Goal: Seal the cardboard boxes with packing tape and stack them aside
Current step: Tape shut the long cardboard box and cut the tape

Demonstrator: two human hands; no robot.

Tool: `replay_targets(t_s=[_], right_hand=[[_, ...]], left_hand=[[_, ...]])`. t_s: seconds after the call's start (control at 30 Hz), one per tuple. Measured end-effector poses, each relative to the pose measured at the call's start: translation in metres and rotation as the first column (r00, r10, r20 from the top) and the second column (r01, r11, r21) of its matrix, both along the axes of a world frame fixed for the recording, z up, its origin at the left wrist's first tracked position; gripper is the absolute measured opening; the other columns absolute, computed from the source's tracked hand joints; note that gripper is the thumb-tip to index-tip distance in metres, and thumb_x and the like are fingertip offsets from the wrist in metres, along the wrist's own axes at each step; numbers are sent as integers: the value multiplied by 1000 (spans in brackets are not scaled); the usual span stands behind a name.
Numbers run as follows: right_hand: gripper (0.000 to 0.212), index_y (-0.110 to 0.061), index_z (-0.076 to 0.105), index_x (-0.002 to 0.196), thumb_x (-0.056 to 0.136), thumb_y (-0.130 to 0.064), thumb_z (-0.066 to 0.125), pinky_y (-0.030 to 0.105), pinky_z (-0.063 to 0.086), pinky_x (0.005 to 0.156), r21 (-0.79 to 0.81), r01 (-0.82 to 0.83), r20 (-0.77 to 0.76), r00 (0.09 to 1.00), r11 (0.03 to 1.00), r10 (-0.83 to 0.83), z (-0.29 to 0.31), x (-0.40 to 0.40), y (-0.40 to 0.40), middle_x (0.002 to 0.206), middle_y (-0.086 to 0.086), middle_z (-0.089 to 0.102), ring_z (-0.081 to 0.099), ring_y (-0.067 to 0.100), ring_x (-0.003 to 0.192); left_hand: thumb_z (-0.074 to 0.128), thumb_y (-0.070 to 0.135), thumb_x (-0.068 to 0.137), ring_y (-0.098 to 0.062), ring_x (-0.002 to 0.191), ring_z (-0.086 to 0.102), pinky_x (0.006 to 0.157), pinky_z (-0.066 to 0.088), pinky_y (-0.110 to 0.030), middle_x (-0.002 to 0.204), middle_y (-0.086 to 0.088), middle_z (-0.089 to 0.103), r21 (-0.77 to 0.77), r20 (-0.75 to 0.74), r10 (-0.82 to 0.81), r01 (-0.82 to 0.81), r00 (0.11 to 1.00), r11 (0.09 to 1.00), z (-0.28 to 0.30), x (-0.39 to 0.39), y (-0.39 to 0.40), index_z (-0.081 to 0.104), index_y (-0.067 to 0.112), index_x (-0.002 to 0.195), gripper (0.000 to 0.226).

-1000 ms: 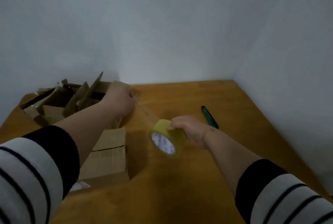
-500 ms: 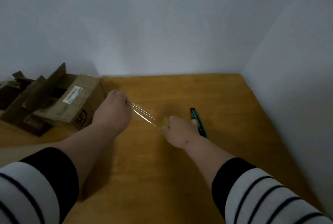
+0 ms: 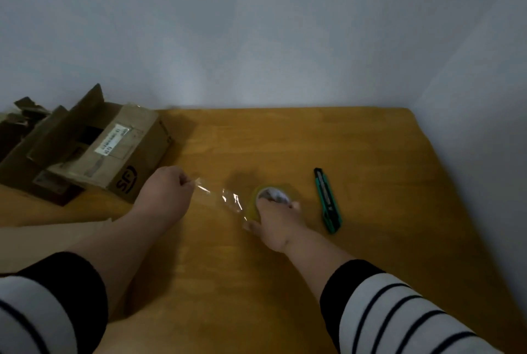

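A: What sits at the far left?
B: A heap of open cardboard boxes (image 3: 85, 148) on the back left corner of the desk (image 3: 285, 282), against the wall. The nearest one has its flaps standing up, a white label on one flap and dark print on the side facing us. Just in front, at the left edge, lies a pale flat piece of cardboard (image 3: 42, 239), partly hidden by the left forearm.

A: And the left hand?
B: The left hand (image 3: 166, 197) is just right of the boxes, above the desk. Its grip is curled, fingertips pinching the free end of a strip of clear tape (image 3: 219, 197).

A: Where does the strip go?
B: It runs rightward and slightly down to the roll of packing tape (image 3: 266, 197), yellowish with a white core, standing on its edge near the middle of the desk. The strip catches the light and looks wrinkled near the roll.

A: The right hand?
B: The right hand (image 3: 275, 225) holds the roll from the near side, grip wrapped round it, thumb at its lower left.

A: Anything further right?
B: A green and black utility knife (image 3: 328, 201) lies flat on the desk, near the right hand but not touching it.
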State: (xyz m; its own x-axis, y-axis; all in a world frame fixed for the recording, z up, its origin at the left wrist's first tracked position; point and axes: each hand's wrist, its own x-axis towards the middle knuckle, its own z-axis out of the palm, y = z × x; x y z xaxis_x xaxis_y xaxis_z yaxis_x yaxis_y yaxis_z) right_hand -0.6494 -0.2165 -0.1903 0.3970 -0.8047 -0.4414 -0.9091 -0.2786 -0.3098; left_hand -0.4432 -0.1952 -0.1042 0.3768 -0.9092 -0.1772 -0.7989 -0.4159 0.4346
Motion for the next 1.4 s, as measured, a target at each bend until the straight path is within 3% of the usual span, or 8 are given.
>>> replay_targets(t_s=[0.17,0.27,0.43,0.63,0.77,0.93,1.1,1.4], right_hand=[[32,-25,56,81,92,-54,49,33,46,63,117,377,395,831,919,-391,14,-26,-13,80,-4,58,57,17,76],[20,-20,55,106,95,-36,50,39,44,86,-221,625,207,780,749,-590,3,-54,-27,111,1,53,50,26,107],[59,-14,28,148,100,-45,42,44,31,103,-121,652,-167,730,748,-663,-26,-81,-27,142,11,33,34,31,125],[48,-8,41,134,95,-31,58,35,42,86,-48,720,-59,690,692,-722,-26,-82,-29,133,14,44,46,28,118],[35,-13,37,126,98,-21,57,33,49,77,210,815,211,501,540,-839,2,-60,-28,126,14,48,58,30,104],[18,-26,30,115,104,-15,39,28,52,47,535,673,422,312,512,-851,55,-15,-15,102,13,58,60,20,59],[28,-26,36,122,102,-6,40,33,51,53,643,490,538,258,589,-802,109,19,6,99,15,57,59,26,76],[28,-5,40,127,101,2,44,36,56,66,715,134,663,180,686,-726,185,90,90,92,16,55,60,23,72]], left_hand=[[59,20,95,-11,71,50,65,41,-30,84,3,50,-37,29,-66,67,997,997,-2,1,3,57,18,72,23],[60,22,94,-9,74,48,66,39,-30,88,4,48,-54,21,-72,73,997,996,-7,1,8,56,20,75,20],[61,21,93,-5,73,46,59,33,-22,87,7,48,-93,35,-31,34,999,995,-13,3,17,55,23,74,20],[61,19,93,-6,73,48,58,33,-19,86,9,48,-138,14,17,-15,1000,990,-13,6,25,55,24,75,20],[60,19,93,-6,73,49,58,35,-21,86,9,48,-207,-5,-16,15,1000,978,1,3,25,56,19,76,17],[57,23,92,-11,74,51,61,45,-29,89,7,51,-272,108,-157,181,982,945,43,-3,26,57,19,77,15],[53,22,92,-16,79,51,58,35,-29,89,3,51,-237,284,-323,392,903,889,87,-7,31,57,16,76,17],[51,20,87,-20,77,55,68,51,-35,87,-3,55,-113,373,-339,405,864,907,185,66,83,60,12,82,13]])
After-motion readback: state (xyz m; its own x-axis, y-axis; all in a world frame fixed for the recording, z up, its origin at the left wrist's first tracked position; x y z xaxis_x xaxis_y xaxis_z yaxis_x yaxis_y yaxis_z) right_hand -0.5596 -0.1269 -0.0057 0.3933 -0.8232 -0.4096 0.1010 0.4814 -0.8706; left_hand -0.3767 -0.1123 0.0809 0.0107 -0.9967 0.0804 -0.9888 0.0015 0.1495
